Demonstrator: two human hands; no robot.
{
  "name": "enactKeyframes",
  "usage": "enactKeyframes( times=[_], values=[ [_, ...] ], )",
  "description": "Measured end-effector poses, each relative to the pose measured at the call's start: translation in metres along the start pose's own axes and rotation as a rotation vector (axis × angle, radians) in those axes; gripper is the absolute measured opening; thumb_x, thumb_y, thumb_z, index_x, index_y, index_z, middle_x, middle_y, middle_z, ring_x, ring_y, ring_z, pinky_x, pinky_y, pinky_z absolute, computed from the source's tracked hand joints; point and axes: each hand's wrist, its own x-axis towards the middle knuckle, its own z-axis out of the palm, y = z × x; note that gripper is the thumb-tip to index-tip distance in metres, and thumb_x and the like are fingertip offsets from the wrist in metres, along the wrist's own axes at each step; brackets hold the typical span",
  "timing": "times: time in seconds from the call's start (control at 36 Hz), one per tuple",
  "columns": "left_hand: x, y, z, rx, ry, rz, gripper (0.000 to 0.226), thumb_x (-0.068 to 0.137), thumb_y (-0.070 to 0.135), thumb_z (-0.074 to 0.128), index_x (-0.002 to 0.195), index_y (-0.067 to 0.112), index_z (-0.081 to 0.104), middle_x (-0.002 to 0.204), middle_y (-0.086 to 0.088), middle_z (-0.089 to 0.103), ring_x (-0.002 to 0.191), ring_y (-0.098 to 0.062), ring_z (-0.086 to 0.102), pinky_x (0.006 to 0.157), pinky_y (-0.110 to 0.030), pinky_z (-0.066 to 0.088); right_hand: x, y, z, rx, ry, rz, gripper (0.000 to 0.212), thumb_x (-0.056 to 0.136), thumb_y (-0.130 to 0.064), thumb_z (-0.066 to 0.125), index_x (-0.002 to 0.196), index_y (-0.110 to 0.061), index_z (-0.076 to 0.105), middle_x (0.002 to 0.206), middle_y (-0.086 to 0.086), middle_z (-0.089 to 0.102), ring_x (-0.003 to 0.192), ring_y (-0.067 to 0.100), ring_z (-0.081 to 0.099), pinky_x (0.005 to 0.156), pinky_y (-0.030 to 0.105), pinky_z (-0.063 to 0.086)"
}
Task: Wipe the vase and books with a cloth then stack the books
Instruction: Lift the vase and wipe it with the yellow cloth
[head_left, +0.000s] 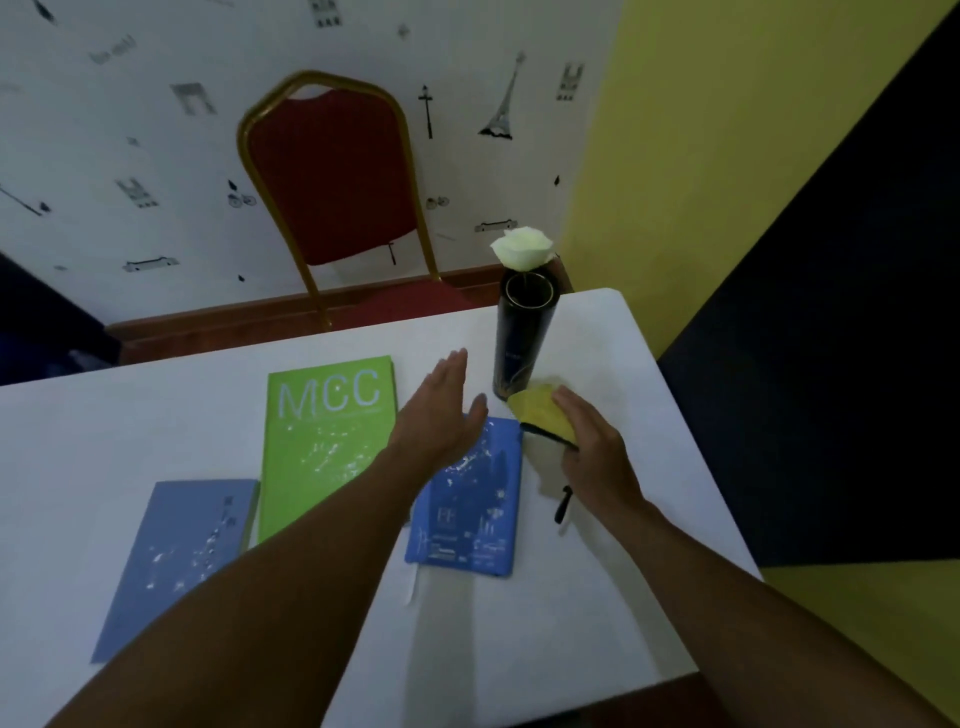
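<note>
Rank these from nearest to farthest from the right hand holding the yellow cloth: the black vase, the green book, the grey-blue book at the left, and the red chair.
From the right hand:
1. Black vase, just beyond the yellow cloth and slightly left.
2. Green book, to the left past the left hand.
3. Grey-blue book, far left, near the table's front.
4. Red chair, off the table by the wall.
</note>
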Motion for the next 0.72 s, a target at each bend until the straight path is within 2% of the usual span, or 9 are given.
enactKeyframes(
  times=[0.11, 0.14, 0.25, 0.33, 0.39, 0.5, 0.58, 0.67, 0.72],
  values=[
    [0.028, 0.022, -0.008, -0.135, 0.116, 0.016, 0.087, 0.101, 0.058, 0.053, 0.166, 0.019, 0.013, 0.173, -0.001, 0.021, 0.158, -0.019, 0.022, 0.123, -0.035, 0.024, 0.01, 0.01, -0.003, 0.02, 0.028, 0.041, 0.073, 0.074, 0.032, 0.051, 0.141, 0.002, 0.056, 0.142, 0.021, 0.059, 0.133, 0.035, 0.057, 0.114, 0.017, 0.032],
    [0.034, 0.027, -0.01, -0.172, 0.142, 0.019, 0.09, 0.098, 0.062, 0.056, 0.166, 0.021, 0.015, 0.172, 0.0, 0.024, 0.157, -0.018, 0.025, 0.122, -0.035, 0.025, 0.012, 0.013, -0.004, 0.028, 0.025, 0.05, 0.072, 0.075, 0.031, 0.051, 0.142, 0.002, 0.056, 0.143, 0.021, 0.059, 0.133, 0.034, 0.057, 0.114, 0.017, 0.032],
    [0.056, 0.046, -0.016, -0.365, 0.223, 0.095, 0.092, 0.088, 0.064, 0.068, 0.161, 0.027, 0.027, 0.164, 0.006, 0.041, 0.148, -0.012, 0.039, 0.119, -0.035, 0.037, 0.015, 0.022, -0.008, 0.042, 0.009, 0.086, 0.07, 0.08, 0.027, 0.053, 0.144, -0.002, 0.055, 0.145, 0.016, 0.058, 0.137, 0.03, 0.055, 0.115, 0.034, 0.042],
    [0.066, 0.055, -0.017, -0.459, 0.237, 0.139, 0.086, 0.089, 0.05, 0.077, 0.158, 0.026, 0.032, 0.157, 0.008, 0.048, 0.137, 0.0, 0.043, 0.109, -0.017, 0.035, 0.014, 0.029, -0.011, 0.052, -0.006, 0.117, 0.072, 0.079, 0.028, 0.053, 0.145, -0.003, 0.054, 0.146, 0.014, 0.058, 0.138, 0.028, 0.054, 0.116, 0.036, 0.043],
    [0.071, 0.06, -0.017, -0.485, 0.227, 0.146, 0.085, 0.089, 0.046, 0.078, 0.157, 0.024, 0.032, 0.154, 0.006, 0.052, 0.131, 0.002, 0.045, 0.105, -0.012, 0.036, 0.013, 0.032, -0.013, 0.045, -0.009, 0.132, 0.072, 0.079, 0.028, 0.054, 0.144, -0.003, 0.054, 0.146, 0.014, 0.058, 0.138, 0.028, 0.054, 0.116, 0.037, 0.043],
    [0.08, 0.059, -0.018, -0.53, 0.195, 0.143, 0.079, 0.085, 0.052, 0.077, 0.149, 0.023, 0.04, 0.144, 0.005, 0.058, 0.129, -0.008, 0.053, 0.112, -0.037, 0.048, 0.01, 0.033, -0.017, 0.059, -0.014, 0.159, 0.071, 0.081, 0.028, 0.054, 0.145, -0.004, 0.054, 0.147, 0.014, 0.057, 0.139, 0.028, 0.053, 0.116, 0.037, 0.042],
    [0.08, 0.059, -0.023, -0.609, 0.223, 0.146, 0.076, 0.085, 0.049, 0.078, 0.147, 0.022, 0.043, 0.141, 0.005, 0.06, 0.131, -0.011, 0.055, 0.108, -0.033, 0.049, 0.014, 0.03, -0.02, 0.098, 0.043, 0.207, 0.067, 0.085, 0.025, 0.053, 0.144, -0.006, 0.055, 0.146, 0.012, 0.058, 0.137, 0.026, 0.054, 0.115, 0.032, 0.042],
    [0.078, 0.057, -0.033, -0.673, 0.295, 0.115, 0.068, 0.088, 0.037, 0.081, 0.145, 0.018, 0.05, 0.134, 0.005, 0.063, 0.124, -0.012, 0.06, 0.096, -0.015, 0.05, 0.027, 0.018, -0.026, 0.182, 0.106, 0.341, 0.061, 0.088, 0.018, 0.051, 0.141, -0.011, 0.059, 0.138, 0.008, 0.064, 0.128, 0.024, 0.059, 0.099, 0.018, 0.045],
    [0.077, 0.055, -0.04, -0.694, 0.315, 0.087, 0.07, 0.084, 0.047, 0.081, 0.142, 0.019, 0.054, 0.13, 0.005, 0.066, 0.118, -0.011, 0.063, 0.094, -0.018, 0.051, 0.038, 0.005, -0.03, 0.259, 0.166, 0.451, 0.055, 0.091, 0.012, 0.047, 0.136, -0.016, 0.062, 0.123, 0.006, 0.069, 0.114, 0.025, 0.063, 0.076, 0.011, 0.044]
  ],
)
